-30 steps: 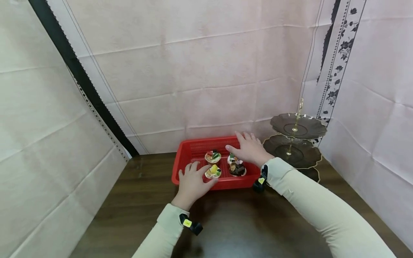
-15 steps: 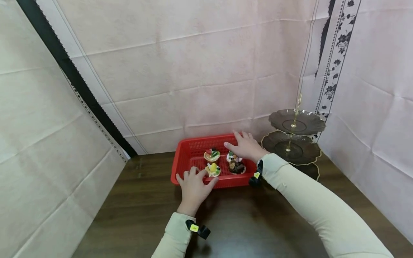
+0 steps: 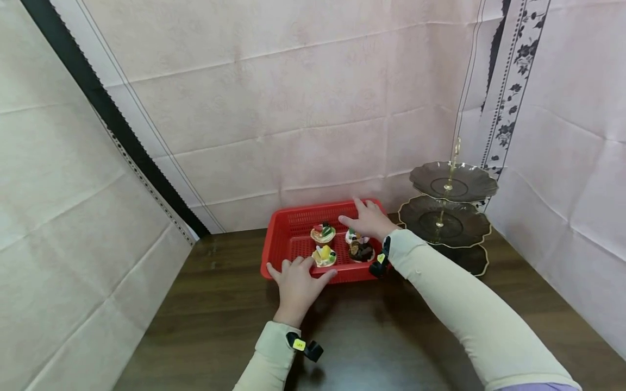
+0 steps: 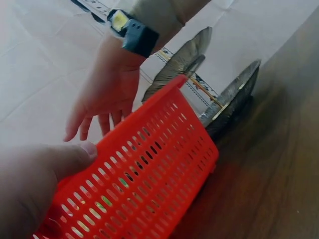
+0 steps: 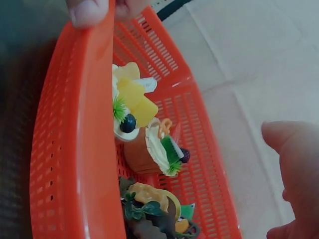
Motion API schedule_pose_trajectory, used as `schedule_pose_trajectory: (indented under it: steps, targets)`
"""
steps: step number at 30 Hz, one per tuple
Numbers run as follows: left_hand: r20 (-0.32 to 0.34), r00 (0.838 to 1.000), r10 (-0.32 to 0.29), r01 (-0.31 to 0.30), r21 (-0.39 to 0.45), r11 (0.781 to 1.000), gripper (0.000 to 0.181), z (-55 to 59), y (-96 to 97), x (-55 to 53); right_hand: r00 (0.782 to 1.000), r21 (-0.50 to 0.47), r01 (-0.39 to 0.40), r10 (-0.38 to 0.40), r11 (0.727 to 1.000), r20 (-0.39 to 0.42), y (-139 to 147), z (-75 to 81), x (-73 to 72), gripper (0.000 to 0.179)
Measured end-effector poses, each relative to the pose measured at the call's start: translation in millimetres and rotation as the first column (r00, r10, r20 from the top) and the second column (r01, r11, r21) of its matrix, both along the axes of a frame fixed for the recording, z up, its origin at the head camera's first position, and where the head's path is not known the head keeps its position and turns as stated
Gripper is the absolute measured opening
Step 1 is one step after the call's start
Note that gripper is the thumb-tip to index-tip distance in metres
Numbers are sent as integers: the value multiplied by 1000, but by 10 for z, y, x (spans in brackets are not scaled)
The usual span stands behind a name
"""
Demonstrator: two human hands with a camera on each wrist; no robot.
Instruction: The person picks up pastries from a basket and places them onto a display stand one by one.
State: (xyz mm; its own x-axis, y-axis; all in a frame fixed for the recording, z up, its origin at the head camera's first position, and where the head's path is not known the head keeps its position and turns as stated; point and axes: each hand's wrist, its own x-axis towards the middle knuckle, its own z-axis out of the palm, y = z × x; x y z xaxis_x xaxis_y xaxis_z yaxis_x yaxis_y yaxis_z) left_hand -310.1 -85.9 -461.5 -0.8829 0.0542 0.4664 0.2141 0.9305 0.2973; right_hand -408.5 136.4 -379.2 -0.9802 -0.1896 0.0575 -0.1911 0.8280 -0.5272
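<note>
A red plastic basket (image 3: 275,239) stands on the table and holds several toy cupcakes. My left hand (image 3: 297,288) is at its front left rim, the thumb (image 4: 75,157) outside the wall and fingers over the inner side, pinching the rim. My right hand (image 3: 370,221) hovers over the right part of the basket, fingers spread and holding nothing. Nearest the left hand is a yellow-topped cupcake (image 3: 325,256). Behind it sits one with green and red toppings (image 3: 323,233). To the right are a dark chocolate cupcake (image 3: 361,252) and a white-topped one (image 3: 353,237), partly hidden.
A tiered stand (image 3: 453,182) of dark, gold-edged scalloped plates stands right of the basket, close to the right forearm. Pale cloth (image 3: 313,108) hangs behind and at both sides. The brown wooden table (image 3: 220,315) reaches toward me.
My left hand has drawn back from over the yellow-topped cupcake to the basket's front rim. The right hand has shifted slightly left, still above the basket. The cupcakes stay in place.
</note>
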Motion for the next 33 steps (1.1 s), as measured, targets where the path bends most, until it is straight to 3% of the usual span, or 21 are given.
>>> schedule_pose_trajectory:
  steps: [7, 11, 16, 21, 33]
  targets:
    - [-52, 999, -5, 4, -9, 1000, 66, -39, -14, -13, 993, -174, 15, 6, 985, 121, -33, -106, -196, 95]
    - [-62, 998, -2, 1, -9, 1000, 66, -65, -24, -29, 984, -218, 50, -11, 975, 179, -7, -248, -354, 96]
    - [-65, 998, -5, 3, -21, 1000, 67, -105, -25, -27, 973, -223, 91, -39, 971, 225, 55, -518, -547, 103]
    - [-66, 998, -10, 9, -16, 1000, 66, -160, -16, 19, 955, -226, 114, -43, 967, 295, 65, -738, -629, 111]
    - [-104, 995, 5, -10, -49, 999, 68, -145, -16, -4, 933, -173, 144, -76, 974, 351, 4, -795, -707, 106]
